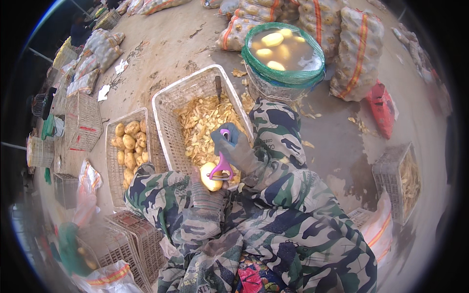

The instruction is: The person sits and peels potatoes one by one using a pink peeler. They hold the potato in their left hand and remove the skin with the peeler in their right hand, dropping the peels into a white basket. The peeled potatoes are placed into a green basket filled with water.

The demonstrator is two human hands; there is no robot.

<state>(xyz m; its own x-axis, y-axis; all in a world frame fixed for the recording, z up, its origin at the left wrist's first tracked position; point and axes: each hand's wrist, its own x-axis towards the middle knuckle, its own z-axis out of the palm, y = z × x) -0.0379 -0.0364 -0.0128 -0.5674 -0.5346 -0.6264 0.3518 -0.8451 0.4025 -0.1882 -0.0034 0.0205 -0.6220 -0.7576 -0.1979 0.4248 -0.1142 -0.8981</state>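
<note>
A purple Y-shaped peeler (222,165) is gripped in my gloved right hand (236,148), its blade lying across a pale potato (208,175). My left hand (206,197), in a striped knit glove, holds that potato from below. Much of the potato's surface is bare yellow flesh. Both hands are over the near end of a white plastic crate (166,135). Potato peelings (199,126) cover the crate's floor. A dark-handled tool (218,88) stands upright among them near the far right corner; its lower end is buried.
Left of the peelings stands a crate (110,154) of unpeeled potatoes (129,142). Beyond my right knee, a bucket (271,86) rimmed with green netting holds peeled potatoes (273,39) in cloudy water. Potato sacks (353,55) stand behind it. A crate of peelings (394,183) is at far right.
</note>
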